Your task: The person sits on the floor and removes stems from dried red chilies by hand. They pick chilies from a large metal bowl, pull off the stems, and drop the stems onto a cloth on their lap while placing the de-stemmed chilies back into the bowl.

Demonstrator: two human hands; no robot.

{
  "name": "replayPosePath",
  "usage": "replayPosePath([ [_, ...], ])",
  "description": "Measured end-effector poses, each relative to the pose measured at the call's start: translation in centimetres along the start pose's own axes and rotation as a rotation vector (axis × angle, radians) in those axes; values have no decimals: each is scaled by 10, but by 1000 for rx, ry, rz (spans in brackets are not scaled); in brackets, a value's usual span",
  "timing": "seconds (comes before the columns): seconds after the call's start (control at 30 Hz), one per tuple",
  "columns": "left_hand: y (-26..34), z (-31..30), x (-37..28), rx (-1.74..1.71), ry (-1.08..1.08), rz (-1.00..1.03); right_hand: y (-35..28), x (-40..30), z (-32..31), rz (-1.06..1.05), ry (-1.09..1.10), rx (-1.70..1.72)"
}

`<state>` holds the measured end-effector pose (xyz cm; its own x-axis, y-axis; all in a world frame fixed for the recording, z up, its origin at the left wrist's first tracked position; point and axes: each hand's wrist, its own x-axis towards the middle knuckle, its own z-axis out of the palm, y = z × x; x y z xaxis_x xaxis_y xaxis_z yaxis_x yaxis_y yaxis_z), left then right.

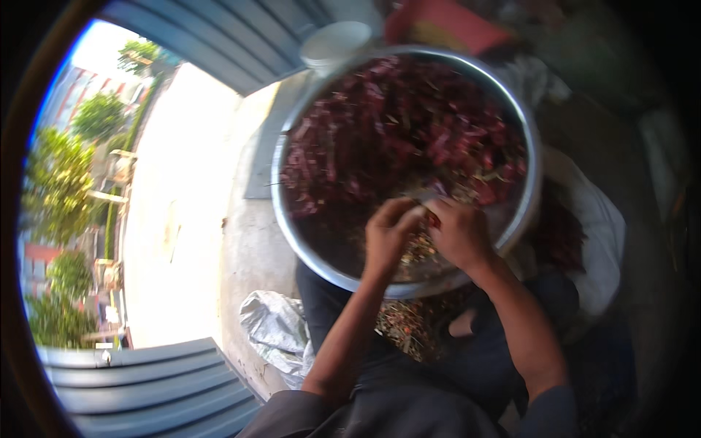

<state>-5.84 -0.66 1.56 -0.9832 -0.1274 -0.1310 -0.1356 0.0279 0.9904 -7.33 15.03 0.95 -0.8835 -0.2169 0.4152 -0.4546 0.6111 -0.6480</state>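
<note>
A wide round metal basin [281, 164] stands before me, holding a deep heap of dried red chillies [378, 126]. My left hand [388, 235] and my right hand [463, 232] meet over its near side, fingertips pinched together. Between them shows a small red piece of dried chilli [433, 220], mostly hidden by the fingers. Beneath the hands, loose seeds and stem bits [419, 249] lie on the basin's bottom. Blur hides the finer detail of the grip.
On the right is a white sack [605, 235] with more dark red chillies [561, 235]. A pile of stems and scraps [408, 326] lies below the basin. A crumpled woven sack [279, 334] is at left, a white bucket [337, 44] behind, corrugated metal doors [148, 383] beside.
</note>
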Motion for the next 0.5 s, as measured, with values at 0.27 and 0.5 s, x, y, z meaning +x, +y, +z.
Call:
replayPosePath([
  [0.27,-1,-17,-17,167,95,74,-27,-6,4,223,-186,434],
  [0.5,11,-2,-27,684,165,571,-4,-9,5,300,-294,608],
])
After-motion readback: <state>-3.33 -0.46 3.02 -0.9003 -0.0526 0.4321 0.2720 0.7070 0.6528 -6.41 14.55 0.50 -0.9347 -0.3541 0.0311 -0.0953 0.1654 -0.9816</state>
